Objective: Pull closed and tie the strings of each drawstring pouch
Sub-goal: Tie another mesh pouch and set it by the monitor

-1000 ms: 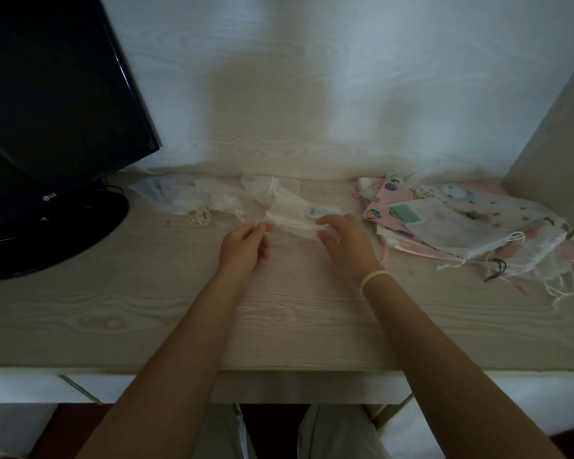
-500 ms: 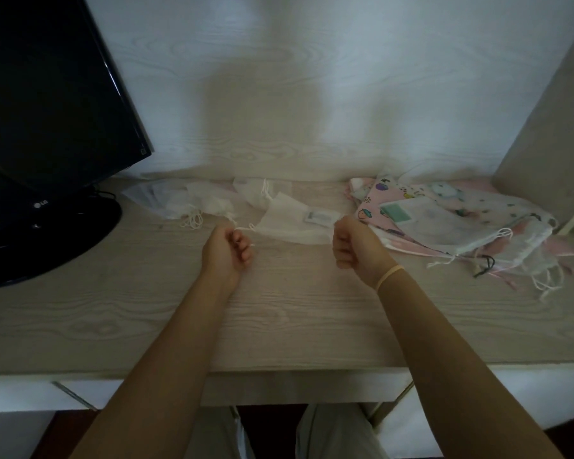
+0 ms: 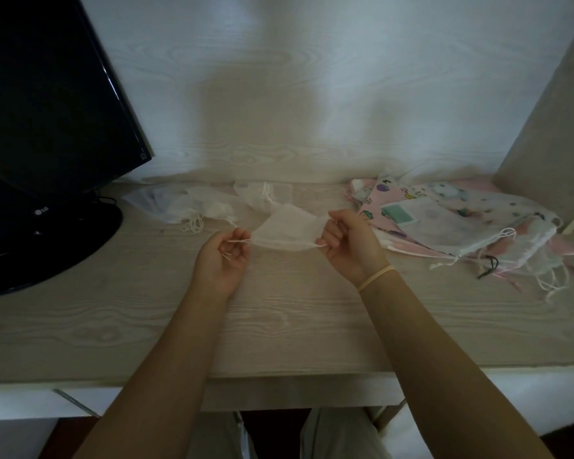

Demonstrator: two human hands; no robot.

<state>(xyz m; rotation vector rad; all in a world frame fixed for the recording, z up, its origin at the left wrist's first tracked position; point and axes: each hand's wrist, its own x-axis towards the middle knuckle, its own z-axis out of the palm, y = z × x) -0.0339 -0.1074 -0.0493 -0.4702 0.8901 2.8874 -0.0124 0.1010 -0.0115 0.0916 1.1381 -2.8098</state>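
Observation:
A small white sheer drawstring pouch (image 3: 287, 230) hangs stretched between my two hands just above the desk. My left hand (image 3: 224, 258) pinches the white string at the pouch's left end, its loose tail curling in the palm. My right hand (image 3: 348, 241) grips the string at the pouch's right end, fingers curled. A pile of white sheer pouches (image 3: 193, 207) lies behind at the left. To the right lies a heap of patterned pink and white pouches (image 3: 451, 223) with loose strings trailing.
A black monitor (image 3: 47, 104) on a round stand (image 3: 47, 240) fills the left side of the wooden desk (image 3: 279, 326). A beige side panel (image 3: 554, 127) rises at the right. The desk's front edge runs just above my knees.
The pouch lay on the desk with my fists apart from it; now it is lifted and stretched between my hands, each holding a string end.

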